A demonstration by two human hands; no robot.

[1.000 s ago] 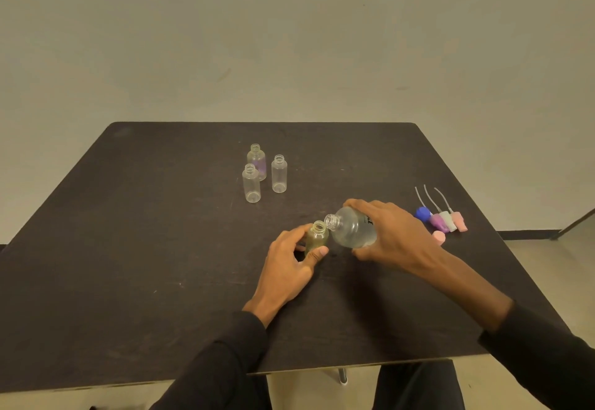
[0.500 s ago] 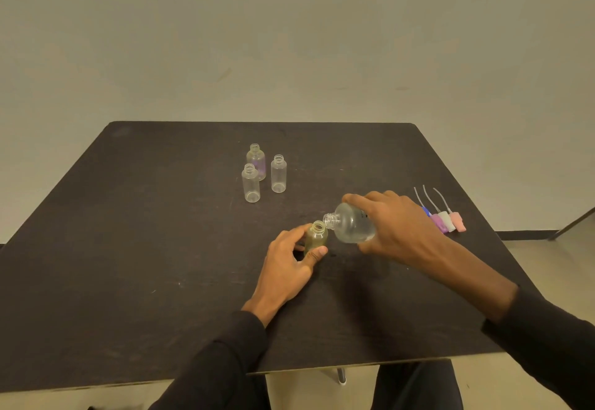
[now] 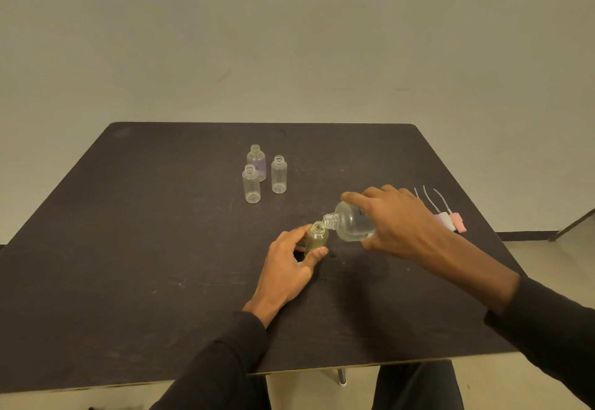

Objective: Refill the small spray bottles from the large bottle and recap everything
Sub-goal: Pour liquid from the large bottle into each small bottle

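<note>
A plain pale wall is standing behind a dark square surface (image 3: 128, 248), and you are sitting at its near edge in black sleeves.

Your right hand (image 3: 399, 219) is wrapping closed around the large bottle (image 3: 349, 224), a clear, rounded one with its cap off. You are tipping it nearly onto its side, neck pointing left and slightly down, so its threaded mouth is sitting just at the rim of the green bottle (image 3: 316, 238). Whether liquid is running between them is too fine to tell.

Your left hand (image 3: 288, 268) is pinching the green bottle between thumb and fingers, keeping it upright on the surface near the middle. It is small, tinted yellow-green and open at the top.

Farther back, three more small bottles are standing uncapped and close together: a purple-tinted one (image 3: 257, 162) at the rear and two clear ones (image 3: 278, 178) in front of it, well apart from your hands.

At the right edge the spray caps (image 3: 452, 220) are lying in a row, white and pink ones showing, with thin dip tubes pointing away from you. Your right hand is hiding part of that row.
</note>
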